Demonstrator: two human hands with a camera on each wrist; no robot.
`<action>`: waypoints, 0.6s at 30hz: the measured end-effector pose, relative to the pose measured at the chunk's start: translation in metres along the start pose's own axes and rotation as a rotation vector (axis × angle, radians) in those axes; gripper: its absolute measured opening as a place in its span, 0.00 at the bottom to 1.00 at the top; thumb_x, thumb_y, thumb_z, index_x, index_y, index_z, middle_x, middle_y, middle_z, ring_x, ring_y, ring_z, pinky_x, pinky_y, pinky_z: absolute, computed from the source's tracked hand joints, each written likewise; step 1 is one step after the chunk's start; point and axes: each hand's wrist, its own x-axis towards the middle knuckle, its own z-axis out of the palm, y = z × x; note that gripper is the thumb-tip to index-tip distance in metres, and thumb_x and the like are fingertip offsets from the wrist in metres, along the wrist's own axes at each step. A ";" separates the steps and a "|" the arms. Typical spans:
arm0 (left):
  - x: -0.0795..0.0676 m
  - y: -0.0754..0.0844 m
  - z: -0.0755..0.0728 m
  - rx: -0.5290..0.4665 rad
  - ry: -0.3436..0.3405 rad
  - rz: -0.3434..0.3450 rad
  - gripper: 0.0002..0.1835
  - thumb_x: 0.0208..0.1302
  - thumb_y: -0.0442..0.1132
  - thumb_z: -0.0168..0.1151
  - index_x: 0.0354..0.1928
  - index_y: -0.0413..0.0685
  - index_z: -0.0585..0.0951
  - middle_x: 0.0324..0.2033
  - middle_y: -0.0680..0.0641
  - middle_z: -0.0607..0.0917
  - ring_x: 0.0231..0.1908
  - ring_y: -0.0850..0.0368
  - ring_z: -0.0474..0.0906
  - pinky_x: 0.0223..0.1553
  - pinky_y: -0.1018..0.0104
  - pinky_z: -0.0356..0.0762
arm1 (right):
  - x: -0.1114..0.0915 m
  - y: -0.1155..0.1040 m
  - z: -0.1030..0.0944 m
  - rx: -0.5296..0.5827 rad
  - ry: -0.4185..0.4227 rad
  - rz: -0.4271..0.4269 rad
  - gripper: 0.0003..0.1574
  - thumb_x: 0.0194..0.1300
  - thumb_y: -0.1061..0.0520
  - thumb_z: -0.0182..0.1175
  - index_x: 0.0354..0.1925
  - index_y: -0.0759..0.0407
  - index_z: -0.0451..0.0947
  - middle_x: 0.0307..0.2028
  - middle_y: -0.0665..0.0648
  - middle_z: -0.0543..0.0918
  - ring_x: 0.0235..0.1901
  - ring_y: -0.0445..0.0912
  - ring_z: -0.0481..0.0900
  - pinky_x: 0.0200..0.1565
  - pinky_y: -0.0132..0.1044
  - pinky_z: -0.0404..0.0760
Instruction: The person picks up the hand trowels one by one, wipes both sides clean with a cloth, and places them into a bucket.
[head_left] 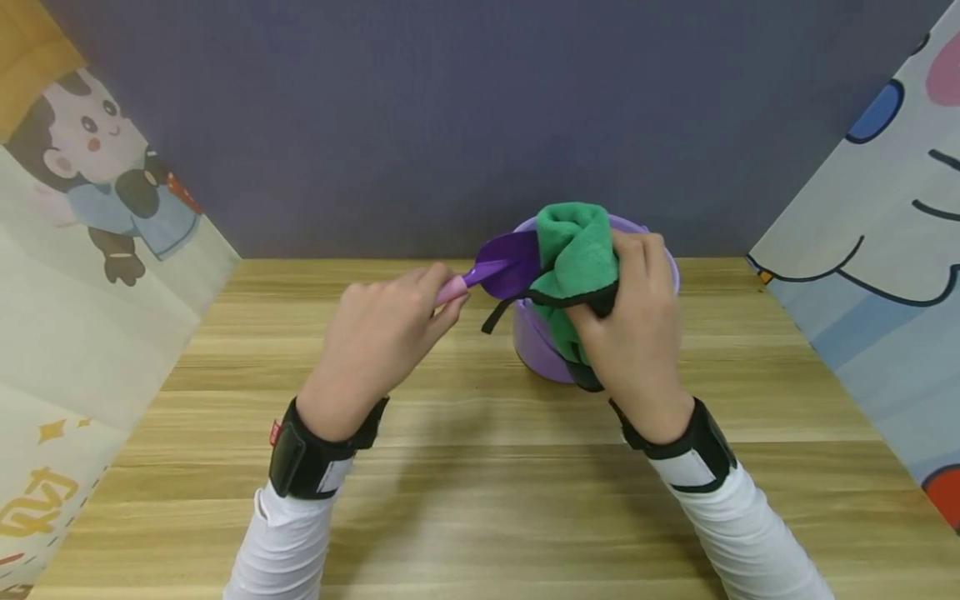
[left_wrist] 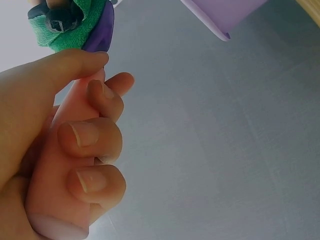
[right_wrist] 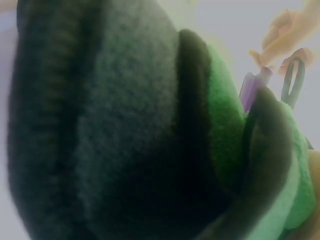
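Observation:
My left hand (head_left: 382, 337) grips the pink handle (left_wrist: 60, 190) of a toy shovel, fingers wrapped round it in the left wrist view. The shovel's purple blade (head_left: 508, 265) lies against a green towel cloth (head_left: 573, 250) with black trim. My right hand (head_left: 641, 321) holds this bunched cloth between thumb and fingers, over a light purple bucket (head_left: 534, 348). A black loop strap (head_left: 498, 313) hangs from the cloth towards the left. In the right wrist view the cloth's dark edge (right_wrist: 195, 100) fills much of the picture. Much of the bucket's opening is hidden.
The bucket stands at the back of a wood-grain table (head_left: 480, 500), close to a dark grey wall panel (head_left: 420, 125). Side panels with cartoon prints (head_left: 112, 167) slope up at left and right.

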 end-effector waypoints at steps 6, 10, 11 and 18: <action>0.004 0.002 0.004 0.008 0.000 -0.014 0.15 0.68 0.47 0.56 0.30 0.44 0.80 0.12 0.51 0.73 0.10 0.57 0.64 0.06 0.59 0.61 | 0.005 0.007 -0.001 0.005 -0.007 0.009 0.31 0.50 0.59 0.70 0.50 0.71 0.72 0.41 0.73 0.74 0.45 0.63 0.73 0.50 0.59 0.73; 0.008 0.003 0.006 0.020 -0.001 -0.028 0.15 0.68 0.48 0.56 0.30 0.45 0.80 0.12 0.52 0.74 0.10 0.57 0.65 0.06 0.59 0.62 | 0.008 0.012 -0.001 0.003 -0.002 0.015 0.30 0.51 0.60 0.68 0.51 0.71 0.72 0.41 0.73 0.74 0.47 0.62 0.73 0.51 0.58 0.75; 0.008 0.003 0.007 0.022 0.000 -0.031 0.14 0.68 0.48 0.56 0.30 0.45 0.80 0.12 0.52 0.74 0.10 0.57 0.65 0.06 0.58 0.62 | 0.009 0.013 -0.001 0.003 0.000 0.016 0.29 0.51 0.61 0.68 0.51 0.71 0.73 0.41 0.73 0.74 0.47 0.62 0.73 0.51 0.58 0.75; 0.015 0.003 0.012 0.029 0.001 -0.057 0.14 0.69 0.48 0.56 0.32 0.46 0.81 0.13 0.52 0.75 0.10 0.57 0.66 0.07 0.58 0.63 | 0.016 0.020 0.000 0.022 0.019 0.016 0.29 0.50 0.61 0.68 0.51 0.70 0.74 0.41 0.73 0.75 0.46 0.61 0.74 0.49 0.58 0.75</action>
